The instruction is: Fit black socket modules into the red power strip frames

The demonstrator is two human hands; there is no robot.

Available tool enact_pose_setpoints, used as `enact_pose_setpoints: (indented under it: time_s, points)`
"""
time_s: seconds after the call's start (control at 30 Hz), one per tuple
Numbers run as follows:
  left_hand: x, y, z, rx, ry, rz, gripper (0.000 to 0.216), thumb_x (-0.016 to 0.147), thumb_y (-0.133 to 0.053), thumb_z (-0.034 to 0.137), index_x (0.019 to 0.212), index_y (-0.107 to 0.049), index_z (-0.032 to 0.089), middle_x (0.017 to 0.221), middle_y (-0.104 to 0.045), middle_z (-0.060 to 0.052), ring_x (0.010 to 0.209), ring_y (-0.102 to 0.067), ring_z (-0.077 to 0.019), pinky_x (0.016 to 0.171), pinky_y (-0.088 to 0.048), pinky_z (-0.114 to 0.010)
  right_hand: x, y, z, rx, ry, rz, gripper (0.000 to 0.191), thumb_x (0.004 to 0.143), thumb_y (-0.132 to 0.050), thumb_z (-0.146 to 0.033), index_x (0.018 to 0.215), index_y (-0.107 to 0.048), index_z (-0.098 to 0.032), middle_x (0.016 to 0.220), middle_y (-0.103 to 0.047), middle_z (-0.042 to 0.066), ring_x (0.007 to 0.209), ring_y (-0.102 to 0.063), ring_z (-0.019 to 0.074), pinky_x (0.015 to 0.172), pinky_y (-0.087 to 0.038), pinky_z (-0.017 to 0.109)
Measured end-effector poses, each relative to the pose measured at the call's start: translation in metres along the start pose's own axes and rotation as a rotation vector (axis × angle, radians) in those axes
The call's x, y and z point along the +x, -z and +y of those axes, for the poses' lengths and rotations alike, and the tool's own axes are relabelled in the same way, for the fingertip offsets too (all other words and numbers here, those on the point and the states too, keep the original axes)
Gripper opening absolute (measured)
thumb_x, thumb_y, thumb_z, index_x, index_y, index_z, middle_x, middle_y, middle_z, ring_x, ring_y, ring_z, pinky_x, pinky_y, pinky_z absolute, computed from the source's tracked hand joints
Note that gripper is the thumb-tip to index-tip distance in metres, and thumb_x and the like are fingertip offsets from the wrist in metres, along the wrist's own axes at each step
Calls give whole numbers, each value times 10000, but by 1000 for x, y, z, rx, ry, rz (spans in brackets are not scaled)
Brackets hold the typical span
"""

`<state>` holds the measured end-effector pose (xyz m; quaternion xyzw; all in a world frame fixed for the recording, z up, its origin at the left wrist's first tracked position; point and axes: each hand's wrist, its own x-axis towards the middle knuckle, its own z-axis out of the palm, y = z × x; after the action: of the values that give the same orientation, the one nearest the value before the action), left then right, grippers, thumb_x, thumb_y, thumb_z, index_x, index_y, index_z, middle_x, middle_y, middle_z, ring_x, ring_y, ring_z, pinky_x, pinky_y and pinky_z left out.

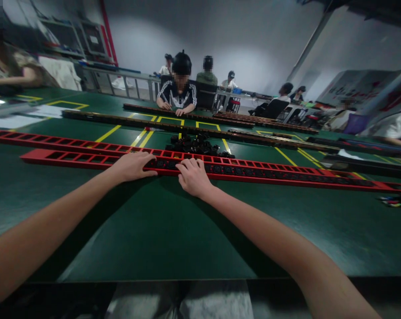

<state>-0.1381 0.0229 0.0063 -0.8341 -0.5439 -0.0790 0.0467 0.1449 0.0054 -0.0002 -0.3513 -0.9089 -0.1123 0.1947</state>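
Note:
A long red slotted rail (70, 158) lies across the table before me. Black square inserts (238, 171) fill its slots from the middle towards the right, while the slots near its left end are bare. My left hand (131, 167) straddles the rail, with the thumb along its near edge and the fingers over its far side. Just to the right, my right hand (194, 178) bends its fingers down onto the rail among the inserts. Its fingertips cover whatever is under them. A second red slotted rail (37, 140) runs close behind the first.
Behind the rails sits a heap of black parts (195, 144). Farther back are long dark strips (147, 125) on the green table (174, 239), which has yellow tape lines. A co-worker (178, 91) sits opposite. Small coloured-tipped leads (395, 201) lie at the right.

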Motion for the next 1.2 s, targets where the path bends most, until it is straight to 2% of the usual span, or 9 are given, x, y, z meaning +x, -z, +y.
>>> enact_pose_setpoints:
  time_s: [0.17,0.4,0.57,0.77,1.0,1.2]
  points:
    - [-2,-4,1,10,-3,36,678,901,-532,717,1334,-653,209,1300,-704,-172,1221,-647,-361,998,-504,-458,0,-1,1,1,4,16,390,1030,-483,-243,1373,-622,-121,1325,-645,170,1167,-516,311,1025,-347,468]
    - [-1,1,7,30,25,18,666,897,-537,713,1297,-656,194,1284,-704,-164,1173,-661,-352,953,-518,-445,0,-2,1,-25,-11,50,385,1016,-499,-239,1360,-643,-142,1337,-632,176,1182,-498,330,1011,-346,481]
    - [-2,3,10,49,17,13,667,906,-544,693,1305,-649,168,1284,-702,-172,1170,-659,-353,974,-505,-448,1,-1,0,-22,-9,11,383,1022,-489,-240,1353,-653,-137,1277,-659,165,1152,-512,326,1010,-352,481]
    - [-1,2,11,83,6,-1,640,927,-533,676,1294,-639,162,1269,-705,-174,1165,-652,-356,969,-496,-453,1,0,0,9,-22,22,420,1009,-517,-238,1410,-611,-156,1384,-623,168,1234,-499,330,1057,-338,486]
    - [0,4,15,131,0,-24,623,938,-541,669,1270,-634,150,1268,-697,-181,1173,-643,-363,955,-494,-458,2,-2,1,24,-5,2,413,1011,-510,-239,1398,-616,-142,1403,-621,173,1240,-514,327,1066,-340,499]
    - [-1,0,14,146,18,17,627,950,-510,696,1282,-642,181,1285,-693,-164,1176,-646,-343,954,-499,-439,2,-3,1,27,6,10,420,1015,-504,-233,1406,-609,-122,1395,-626,178,1244,-524,329,1062,-349,503]
